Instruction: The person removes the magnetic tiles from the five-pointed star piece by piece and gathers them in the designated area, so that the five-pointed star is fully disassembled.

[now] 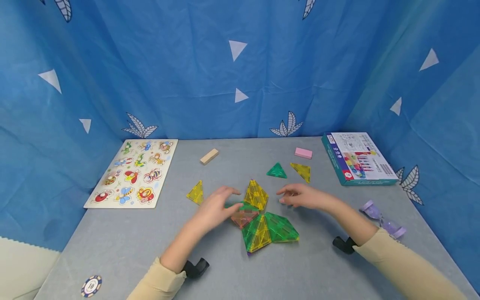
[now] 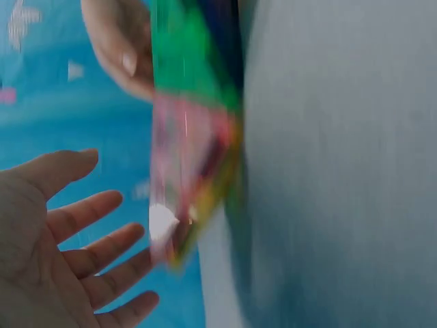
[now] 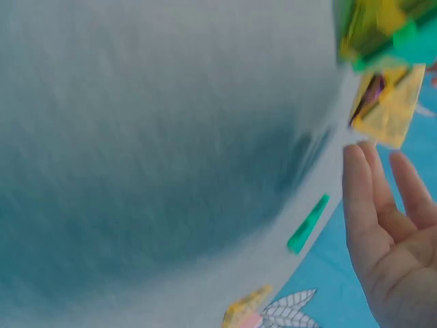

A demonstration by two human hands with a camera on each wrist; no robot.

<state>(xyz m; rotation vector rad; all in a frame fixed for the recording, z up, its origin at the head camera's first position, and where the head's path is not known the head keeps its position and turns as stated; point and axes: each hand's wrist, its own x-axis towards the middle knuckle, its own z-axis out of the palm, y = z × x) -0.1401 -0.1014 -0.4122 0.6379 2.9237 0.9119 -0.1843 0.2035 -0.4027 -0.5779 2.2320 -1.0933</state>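
Observation:
Translucent magnetic tiles form a cluster of pointed pyramids in the middle of the table. A yellow pyramid (image 1: 256,195) stands at its back, a pink one (image 1: 244,217) at the left, a green-and-yellow one (image 1: 258,234) in front and a green one (image 1: 281,228) at the right. My left hand (image 1: 215,205) is at the left side, its fingers spread beside the pink pyramid; the left wrist view shows nothing in its palm. To the right of the yellow pyramid, my right hand (image 1: 305,196) hovers with loosely bent fingers and holds nothing.
Loose triangular tiles lie around: yellow (image 1: 196,193) at left, green (image 1: 277,170) and yellow (image 1: 302,171) behind. An insect puzzle board (image 1: 131,175), wooden block (image 1: 209,156), pink block (image 1: 303,153), boxed set (image 1: 360,158), purple hourglass (image 1: 382,219) and poker chip (image 1: 91,286) surround them.

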